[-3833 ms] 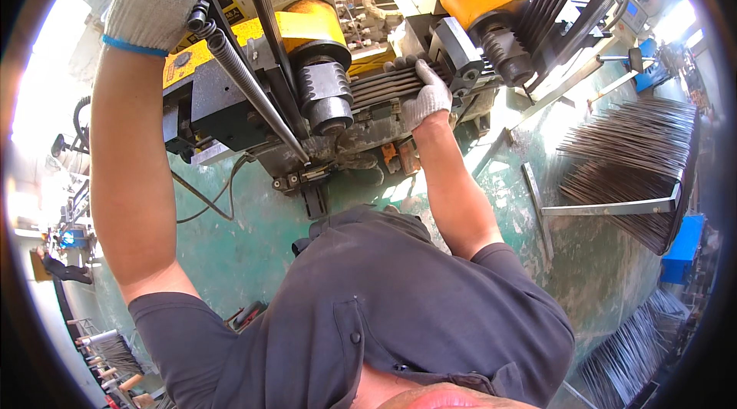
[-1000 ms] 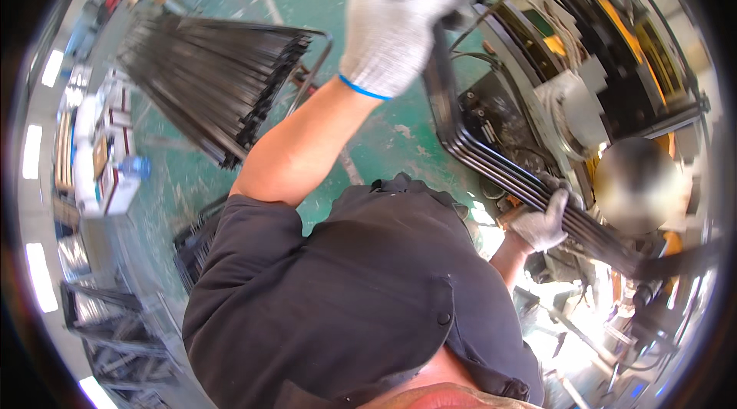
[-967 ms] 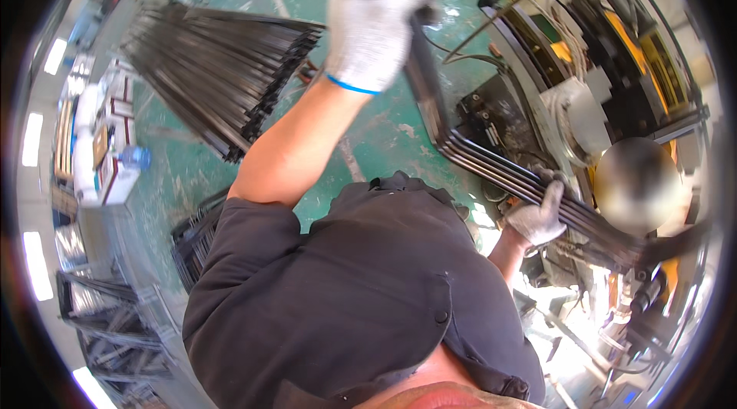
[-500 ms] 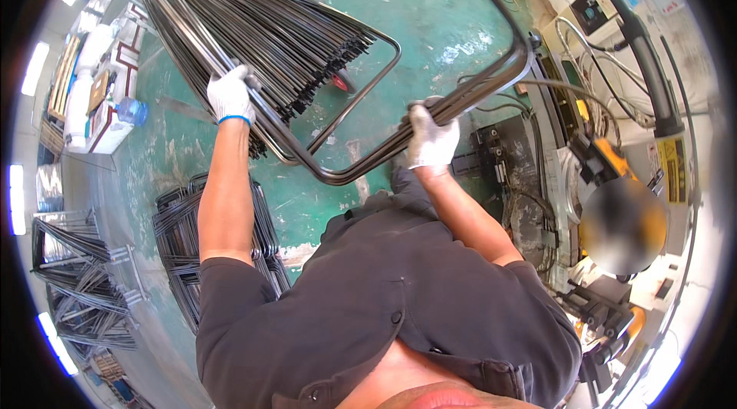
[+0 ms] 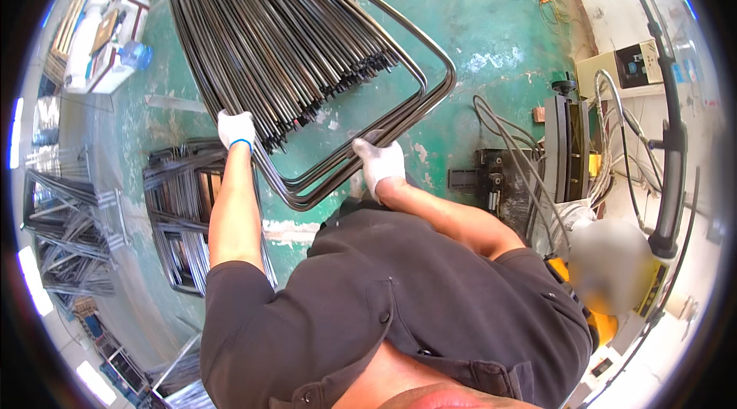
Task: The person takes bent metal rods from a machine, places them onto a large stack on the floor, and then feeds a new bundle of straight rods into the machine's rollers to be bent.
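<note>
My left hand (image 5: pixel 236 129), in a white glove with a blue cuff, is closed at the left side of several U-shaped bent metal tubes (image 5: pixel 326 176). Its fingertips are partly hidden. My right hand (image 5: pixel 381 163), also gloved, grips the near crossbar of the same tubes, thumb on top. The bent tubes lie close together with rounded corners, alongside and around the near end of a large pile of long dark metal tubes (image 5: pixel 253 40). The near ends of that pile are black, and its far end runs out of view.
More bent tube frames (image 5: pixel 165 228) are stacked on the green floor (image 5: pixel 468 17) at left. A heap of metal frames (image 5: pixel 73 232) lies farther left. At right stand a dark machine part (image 5: pixel 566 149), looped cables (image 5: pixel 507 121) and a control box (image 5: pixel 622 67).
Both hands have brought the bent tubes down against the pile; the right hand moved leftward and nearer. The view has shifted, showing the pile larger.
</note>
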Motion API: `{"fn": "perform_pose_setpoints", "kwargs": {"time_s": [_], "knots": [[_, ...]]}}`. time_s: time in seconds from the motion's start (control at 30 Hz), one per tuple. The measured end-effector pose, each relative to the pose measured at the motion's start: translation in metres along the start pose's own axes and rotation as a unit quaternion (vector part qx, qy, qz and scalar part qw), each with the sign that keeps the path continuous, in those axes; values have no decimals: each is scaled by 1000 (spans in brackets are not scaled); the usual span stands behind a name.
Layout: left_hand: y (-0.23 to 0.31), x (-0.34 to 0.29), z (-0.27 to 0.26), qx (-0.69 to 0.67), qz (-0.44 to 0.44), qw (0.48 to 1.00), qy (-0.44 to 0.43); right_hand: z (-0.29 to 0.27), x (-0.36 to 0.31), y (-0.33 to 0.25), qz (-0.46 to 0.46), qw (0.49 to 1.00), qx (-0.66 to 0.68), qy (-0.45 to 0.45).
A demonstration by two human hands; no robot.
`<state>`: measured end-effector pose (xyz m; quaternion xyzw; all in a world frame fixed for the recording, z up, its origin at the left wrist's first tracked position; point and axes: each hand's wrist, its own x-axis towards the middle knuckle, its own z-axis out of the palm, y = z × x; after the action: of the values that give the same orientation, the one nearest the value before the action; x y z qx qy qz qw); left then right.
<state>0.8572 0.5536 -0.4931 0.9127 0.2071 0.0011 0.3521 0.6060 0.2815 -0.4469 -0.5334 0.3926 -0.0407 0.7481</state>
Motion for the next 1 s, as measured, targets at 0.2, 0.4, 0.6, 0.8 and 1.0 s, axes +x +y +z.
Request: {"fn": "perform_pose_setpoints", "kwargs": {"time_s": [0.2,0.4,0.6,0.8,1.0], "knots": [[14,-58,-46,113,51,992,35,-21,9,-64,268,941,-57,-200],[-51,-94,-27,84,-14,996,40,-62,62,-177,-143,851,-504,-51],[-73,-102,-14,-56,-100,991,72,-36,193,-163,-108,788,-605,-35],[-58,-117,-22,-269,-173,948,10,-43,211,-129,-59,732,-678,-27],[-75,-145,-48,-344,-271,875,-207,-55,180,-181,-87,712,-686,-121]]}}
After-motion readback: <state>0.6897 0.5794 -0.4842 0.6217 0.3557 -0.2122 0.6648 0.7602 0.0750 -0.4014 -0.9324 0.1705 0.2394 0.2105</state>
